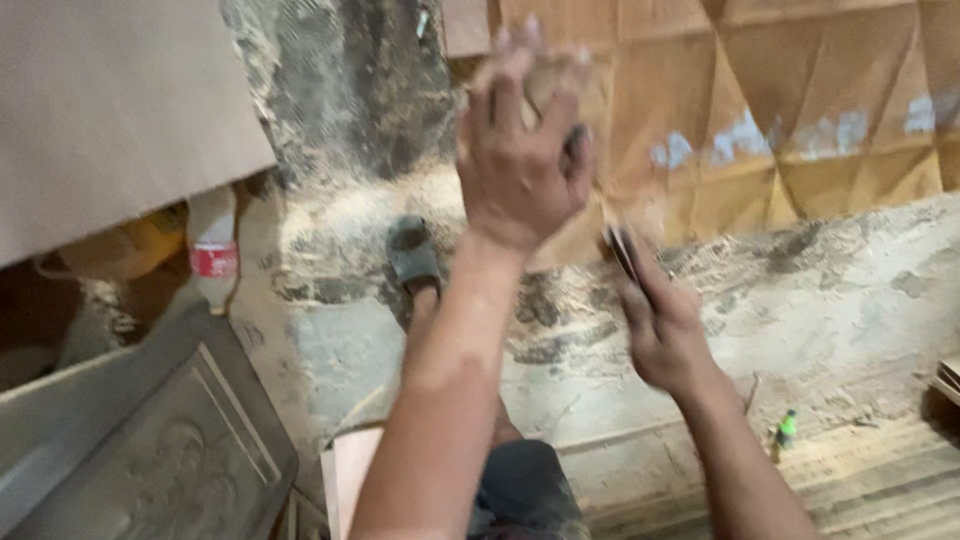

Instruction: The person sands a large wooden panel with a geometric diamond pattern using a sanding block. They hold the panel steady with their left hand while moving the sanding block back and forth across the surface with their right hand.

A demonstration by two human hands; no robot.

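Observation:
My left hand (520, 150) is raised in the middle of the view, fingers curled around a small pale brownish piece that is blurred. My right hand (655, 315) is lower and to the right, gripping a thin dark flat object (622, 250) that sticks up from the fingers. Both hands are in front of a carved wooden panel (800, 100) with a raised triangle pattern, standing tilted at the upper right. My foot in a dark sandal (412, 252) rests on the dusty floor below the left hand.
Sawdust covers the concrete floor (820, 300). A plain board (110, 110) leans at the upper left over a plastic bottle (213, 250). A carved grey panel (170, 450) lies at the lower left. A small green bottle (787, 430) stands beside wooden planks (880, 480) at the lower right.

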